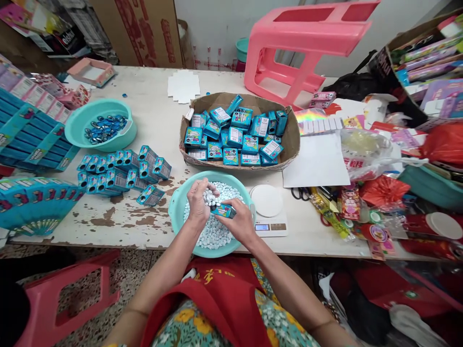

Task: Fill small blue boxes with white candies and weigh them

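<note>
My left hand [198, 200] is cupped around a handful of pale blue candies [210, 196] above a turquoise basin [176, 212]. Loose candies of the same kind fill much of this basin. Between the fingers of my right hand [241, 222] is a small blue candy box [223, 210], tilted with one end toward the candies in my left hand. Just right of the basin stands a white digital scale [269, 205] with a lit display. Behind the basin, a cut-down cardboard box [238, 166] holds many small blue candy boxes [235, 137].
Rows of small blue boxes [115, 171] stand on the left, near a turquoise bowl [99, 106] of shiny blue pieces. A pink plastic stool [282, 43] rests at the back. Black-handled scissors [300, 193], a white sheet [314, 161] and packaged sweets lie to the right.
</note>
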{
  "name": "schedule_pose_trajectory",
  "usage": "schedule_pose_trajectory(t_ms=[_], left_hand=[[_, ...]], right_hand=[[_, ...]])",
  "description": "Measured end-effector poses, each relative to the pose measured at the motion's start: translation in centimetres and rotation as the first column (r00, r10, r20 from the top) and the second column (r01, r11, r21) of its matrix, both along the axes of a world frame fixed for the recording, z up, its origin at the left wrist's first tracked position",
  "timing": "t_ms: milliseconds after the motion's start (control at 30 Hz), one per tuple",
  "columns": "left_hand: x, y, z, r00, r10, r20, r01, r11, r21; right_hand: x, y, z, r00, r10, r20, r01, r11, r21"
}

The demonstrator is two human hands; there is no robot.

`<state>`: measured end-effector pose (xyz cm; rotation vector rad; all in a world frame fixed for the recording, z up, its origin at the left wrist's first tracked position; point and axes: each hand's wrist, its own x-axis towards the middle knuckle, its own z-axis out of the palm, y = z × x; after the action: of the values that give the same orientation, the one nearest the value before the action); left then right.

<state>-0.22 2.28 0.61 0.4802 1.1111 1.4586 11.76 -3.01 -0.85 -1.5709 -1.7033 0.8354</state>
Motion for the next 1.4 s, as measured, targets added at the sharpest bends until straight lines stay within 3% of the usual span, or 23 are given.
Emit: schedule_pose_trajectory(t_ms=[667,900,1000,1067,1100,1133,1200,1267,1300,1367,1400], left_hand=[[0.1,-0.7,0.9,0.988,-0.006,-0.152,0.024,0.993,0.119],[0.7,-1.1,1.1,0.988,-0.086,-0.125,0.097,0.992,0.084],[-0.4,-0.3,0.3,0.987,-0.071,-0.143,0.081,0.995,0.063],[-1.6,0.5,-1.2,0.954,-0.032,-0.299,0.044,0.998,0.036],[-2.0,0.8,-2.3,0.889,-0.064,-0.454,0.071,0.998,-0.003],[-2.3,1.0,-3.6,0.774,-0.140,-0.617,0.125,0.990,-0.068],[-2.1,0.7,-6.2,0.465,-0.327,-0.823,0.237,0.941,-0.240],[-0.8,-0.4,-8.6,0.170,-0.444,-0.880,0.317,0.870,-0.378],[-0.1,-1.0,-9.6,0.064,-0.465,-0.883,0.342,0.841,-0.419],[1.3,-2.3,-10.8,-0.107,-0.482,-0.869,0.372,0.791,-0.485],[1.7,-2.7,-11.2,-0.139,-0.496,-0.857,0.379,0.773,-0.508]], right_hand=[[-0.1,0.3,0.3,0.994,0.002,-0.106,0.003,0.999,0.049],[-0.1,0.9,-0.9,0.981,-0.014,-0.195,0.015,1.000,0.005],[0.4,1.0,-1.1,0.961,-0.025,-0.274,0.014,0.999,-0.042],[1.2,0.9,-1.0,0.937,-0.044,-0.347,0.023,0.998,-0.064],[1.7,0.8,-0.9,0.924,-0.058,-0.378,0.033,0.997,-0.074],[2.1,0.7,-0.8,0.914,-0.073,-0.399,0.044,0.996,-0.082],[3.1,0.4,-0.5,0.907,-0.090,-0.412,0.056,0.994,-0.093],[3.8,0.3,-0.1,0.911,-0.084,-0.403,0.055,0.995,-0.084],[4.1,0.2,0.0,0.915,-0.078,-0.395,0.053,0.996,-0.074],[4.6,0.3,0.3,0.924,-0.066,-0.376,0.055,0.998,-0.042],[4.8,0.4,0.3,0.930,-0.064,-0.362,0.058,0.998,-0.027]])
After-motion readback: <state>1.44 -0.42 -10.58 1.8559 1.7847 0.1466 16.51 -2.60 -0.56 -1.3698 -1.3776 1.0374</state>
